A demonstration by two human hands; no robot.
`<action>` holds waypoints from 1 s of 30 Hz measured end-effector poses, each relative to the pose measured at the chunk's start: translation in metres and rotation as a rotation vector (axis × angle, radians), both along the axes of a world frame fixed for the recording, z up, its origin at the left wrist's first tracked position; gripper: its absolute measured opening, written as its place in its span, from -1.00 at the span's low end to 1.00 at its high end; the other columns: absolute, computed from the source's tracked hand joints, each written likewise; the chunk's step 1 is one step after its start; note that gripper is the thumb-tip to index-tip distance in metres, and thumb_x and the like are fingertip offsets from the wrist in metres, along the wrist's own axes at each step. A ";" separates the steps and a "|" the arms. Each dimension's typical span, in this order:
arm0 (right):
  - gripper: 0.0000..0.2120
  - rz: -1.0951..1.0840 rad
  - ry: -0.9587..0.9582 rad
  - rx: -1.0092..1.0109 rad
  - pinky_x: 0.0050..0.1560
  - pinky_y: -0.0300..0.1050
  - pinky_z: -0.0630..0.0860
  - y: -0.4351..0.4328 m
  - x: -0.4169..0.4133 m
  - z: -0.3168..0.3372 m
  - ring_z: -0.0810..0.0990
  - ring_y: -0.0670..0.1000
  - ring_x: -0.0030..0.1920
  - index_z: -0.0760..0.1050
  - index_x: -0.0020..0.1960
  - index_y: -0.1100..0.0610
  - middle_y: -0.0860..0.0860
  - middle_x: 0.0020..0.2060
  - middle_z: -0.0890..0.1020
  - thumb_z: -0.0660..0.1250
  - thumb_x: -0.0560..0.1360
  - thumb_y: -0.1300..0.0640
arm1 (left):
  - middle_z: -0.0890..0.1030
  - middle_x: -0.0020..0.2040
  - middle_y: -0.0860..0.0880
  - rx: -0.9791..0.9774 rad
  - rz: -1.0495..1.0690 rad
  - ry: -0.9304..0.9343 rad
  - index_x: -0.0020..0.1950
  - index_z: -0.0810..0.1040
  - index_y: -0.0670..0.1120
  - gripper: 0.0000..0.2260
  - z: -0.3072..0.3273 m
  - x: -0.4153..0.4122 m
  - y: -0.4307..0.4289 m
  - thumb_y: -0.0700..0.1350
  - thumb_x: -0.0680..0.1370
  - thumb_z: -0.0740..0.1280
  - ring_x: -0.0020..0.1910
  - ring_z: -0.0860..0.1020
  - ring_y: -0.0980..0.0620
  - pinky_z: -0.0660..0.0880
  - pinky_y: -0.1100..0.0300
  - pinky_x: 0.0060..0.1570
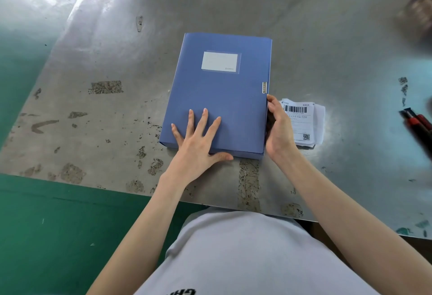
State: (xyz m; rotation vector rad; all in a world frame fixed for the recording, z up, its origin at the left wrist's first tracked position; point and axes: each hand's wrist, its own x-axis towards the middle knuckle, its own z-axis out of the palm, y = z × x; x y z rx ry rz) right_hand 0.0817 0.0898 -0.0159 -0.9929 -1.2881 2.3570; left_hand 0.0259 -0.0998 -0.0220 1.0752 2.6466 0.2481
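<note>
A closed blue file box (224, 93) lies flat on the grey metal table (117, 107), with a white label pocket (219, 61) on its lid and a small metal clasp (264, 87) on its right edge. My left hand (196, 140) presses flat on the near part of the lid, fingers spread and straight. At the box's right edge, below the clasp, my right hand (278, 128) has its fingers curled against the side and its thumb at the lid's edge.
A crumpled white shipping label (304, 121) with a barcode lies just right of the box, partly under my right hand. A red and black utility knife (418, 124) sits at the far right. Green floor (46, 236) shows to the left and below the table's edge.
</note>
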 end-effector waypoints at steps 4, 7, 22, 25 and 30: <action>-0.73 0.045 0.035 0.017 0.00 -0.08 0.57 -0.002 0.004 0.000 0.59 -0.01 0.07 0.52 0.16 0.04 0.03 0.10 0.62 0.10 0.60 0.03 | 0.01 0.59 -0.08 -0.010 -0.032 0.000 0.56 0.10 0.04 -0.26 0.005 -0.001 -0.001 0.36 0.44 -0.16 0.54 -0.13 -0.27 -0.17 -0.48 0.30; -0.71 0.036 0.039 0.038 -0.08 -0.19 0.58 -0.002 0.004 0.002 0.63 -0.06 0.04 0.53 0.19 0.03 -0.01 0.07 0.66 0.11 0.60 0.01 | 0.14 0.56 -0.10 -0.015 -0.074 0.014 0.54 0.17 -0.01 -0.32 0.013 0.002 -0.001 0.27 0.49 -0.16 0.53 0.00 -0.31 -0.06 -0.50 0.31; -0.59 0.010 -0.219 0.228 0.48 -0.05 0.20 -0.011 -0.001 -0.002 0.31 -0.16 0.41 0.30 0.45 -0.07 -0.16 0.42 0.37 0.13 0.61 0.00 | 0.33 -0.42 0.04 0.589 0.249 0.134 0.02 0.49 -0.33 -0.93 0.026 0.015 0.011 -0.37 0.57 0.25 -0.52 0.26 -0.04 0.59 -0.15 -0.12; -0.55 -0.008 -0.245 0.278 0.45 -0.09 0.26 -0.015 -0.002 -0.002 0.34 -0.12 0.39 0.26 0.48 -0.04 -0.11 0.44 0.35 0.15 0.60 0.12 | 0.20 -0.45 0.14 0.777 0.427 0.150 -0.03 0.46 -0.31 -0.85 0.027 0.013 0.007 -0.24 0.63 0.16 -0.54 0.17 0.15 0.28 0.39 -0.47; -0.46 0.021 -0.365 0.464 0.35 0.04 0.39 -0.018 -0.011 0.003 0.42 0.01 0.30 0.22 0.49 -0.04 -0.01 0.37 0.33 0.19 0.53 0.18 | 0.23 -0.41 0.17 0.977 0.695 0.166 -0.13 0.36 -0.23 -0.81 0.026 0.007 -0.002 -0.22 0.65 0.09 -0.53 0.27 0.18 0.23 0.45 -0.47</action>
